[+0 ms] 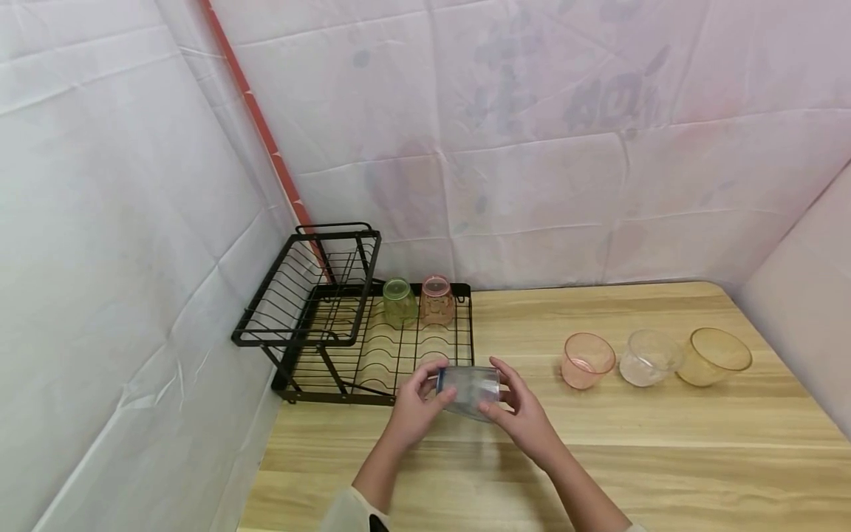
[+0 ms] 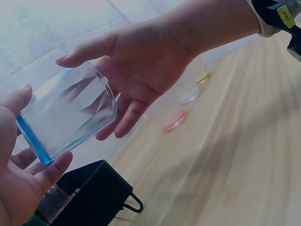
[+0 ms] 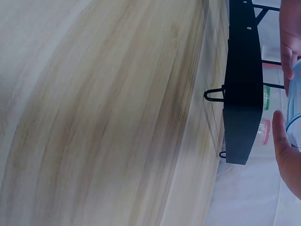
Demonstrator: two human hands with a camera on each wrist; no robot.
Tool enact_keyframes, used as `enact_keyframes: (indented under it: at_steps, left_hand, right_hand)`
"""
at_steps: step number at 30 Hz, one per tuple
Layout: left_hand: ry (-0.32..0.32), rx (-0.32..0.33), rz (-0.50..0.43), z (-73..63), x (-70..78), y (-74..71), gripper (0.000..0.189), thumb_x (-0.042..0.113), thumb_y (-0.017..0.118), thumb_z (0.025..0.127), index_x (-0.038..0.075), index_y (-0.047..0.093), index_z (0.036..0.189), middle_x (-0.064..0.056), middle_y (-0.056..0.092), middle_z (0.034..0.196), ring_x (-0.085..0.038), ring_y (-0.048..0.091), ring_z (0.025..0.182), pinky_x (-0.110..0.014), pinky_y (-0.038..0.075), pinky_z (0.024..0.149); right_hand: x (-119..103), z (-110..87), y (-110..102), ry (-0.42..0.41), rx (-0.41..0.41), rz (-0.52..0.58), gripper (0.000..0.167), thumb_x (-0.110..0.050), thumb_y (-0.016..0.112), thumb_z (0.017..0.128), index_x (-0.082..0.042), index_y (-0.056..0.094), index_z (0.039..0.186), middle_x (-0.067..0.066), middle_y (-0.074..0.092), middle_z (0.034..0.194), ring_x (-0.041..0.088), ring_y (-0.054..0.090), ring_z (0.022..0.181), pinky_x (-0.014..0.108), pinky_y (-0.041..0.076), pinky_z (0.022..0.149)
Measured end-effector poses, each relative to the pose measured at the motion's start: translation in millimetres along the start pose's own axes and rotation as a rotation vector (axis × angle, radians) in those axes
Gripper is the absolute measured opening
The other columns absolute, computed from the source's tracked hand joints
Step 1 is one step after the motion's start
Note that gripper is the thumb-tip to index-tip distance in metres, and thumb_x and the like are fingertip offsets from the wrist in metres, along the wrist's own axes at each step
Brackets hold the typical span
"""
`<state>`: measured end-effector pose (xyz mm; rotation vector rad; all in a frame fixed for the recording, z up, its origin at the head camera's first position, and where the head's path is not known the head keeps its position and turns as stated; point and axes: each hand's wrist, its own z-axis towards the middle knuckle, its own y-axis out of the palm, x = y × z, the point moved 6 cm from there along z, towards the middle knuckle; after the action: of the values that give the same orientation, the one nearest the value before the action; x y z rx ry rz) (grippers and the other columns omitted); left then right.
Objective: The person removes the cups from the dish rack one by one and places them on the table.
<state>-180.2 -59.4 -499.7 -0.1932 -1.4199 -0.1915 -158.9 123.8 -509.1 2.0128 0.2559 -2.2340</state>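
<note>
A clear drinking glass with a blue base [image 1: 470, 391] lies on its side in the air between both hands, above the table near the rack's front right corner. My left hand [image 1: 417, 405] grips its base end, thumb on the near side. At the rim end, my right hand [image 1: 525, 417] holds it with the thumb across the near wall and fingers on the far side. In the left wrist view the blue base [image 2: 34, 141] sits between the left thumb and fingers. The right wrist view catches only part of the glass [image 3: 295, 101] at its edge.
A black two-tier dish rack [image 1: 352, 397] stands at the left. On its lower tier, a green glass [image 1: 399, 303] and a pink glass [image 1: 437, 301] stand upside down. Rightward on the wooden table [image 1: 665, 473] are a pink bowl [image 1: 585, 366], a clear bowl [image 1: 645, 362] and a yellow bowl [image 1: 711, 362].
</note>
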Motion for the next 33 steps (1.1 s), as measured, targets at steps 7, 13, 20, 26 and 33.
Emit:
enact_keyframes:
  at_steps: [7, 13, 20, 26, 33]
  left_hand:
    - [-0.046, -0.014, -0.038, -4.0, -14.7, 6.5, 0.049, 0.008, 0.069, 0.091, -0.003, 0.049, 0.134, -0.023, 0.043, 0.143, -0.036, 0.052, 0.128, -0.023, 0.054, 0.089]
    - [-0.030, -0.026, -0.026, -5.0, -18.3, 9.0, 0.051, 0.011, 0.071, 0.091, -0.005, 0.048, 0.134, -0.026, 0.042, 0.141, -0.034, 0.056, 0.122, -0.023, 0.055, 0.087]
    - [-0.067, -0.032, -0.044, -7.3, -20.6, 11.2, 0.049, 0.012, 0.075, 0.087, 0.002, 0.053, 0.129, -0.017, 0.046, 0.141, -0.035, 0.053, 0.127, -0.027, 0.055, 0.090]
    - [-0.088, -0.048, -0.031, -7.6, -23.1, 13.9, 0.048, 0.012, 0.076, 0.086, 0.007, 0.055, 0.129, -0.013, 0.048, 0.140, -0.037, 0.050, 0.131, -0.029, 0.055, 0.091]
    - [-0.083, -0.077, 0.055, -8.7, -21.1, 16.8, 0.050, 0.017, 0.076, 0.087, 0.014, 0.055, 0.132, -0.009, 0.053, 0.140, -0.031, 0.051, 0.131, -0.031, 0.055, 0.091]
  right_hand:
    - [1, -2.3, -5, 0.008, 0.017, -0.027, 0.064, -0.008, 0.067, 0.092, -0.016, 0.038, 0.149, 0.025, 0.045, 0.137, 0.026, 0.059, 0.109, 0.028, 0.058, 0.075]
    - [-3, -3.3, -8, -0.013, 0.028, -0.050, 0.064, -0.008, 0.068, 0.092, -0.016, 0.040, 0.148, 0.023, 0.043, 0.137, 0.042, 0.053, 0.117, 0.028, 0.058, 0.078]
    - [-10, -3.9, -13, -0.039, 0.036, -0.133, 0.068, -0.012, 0.074, 0.087, -0.022, 0.043, 0.147, 0.013, 0.045, 0.142, 0.031, 0.053, 0.115, 0.026, 0.056, 0.084]
    - [-17, -5.5, -15, -0.105, 0.039, -0.233, 0.069, -0.014, 0.076, 0.085, -0.028, 0.046, 0.145, 0.006, 0.045, 0.140, 0.024, 0.048, 0.113, 0.031, 0.055, 0.086]
    - [-25, -7.6, -16, -0.181, 0.050, -0.338, 0.069, -0.017, 0.078, 0.084, -0.028, 0.047, 0.145, 0.003, 0.044, 0.144, 0.028, 0.047, 0.115, 0.034, 0.052, 0.085]
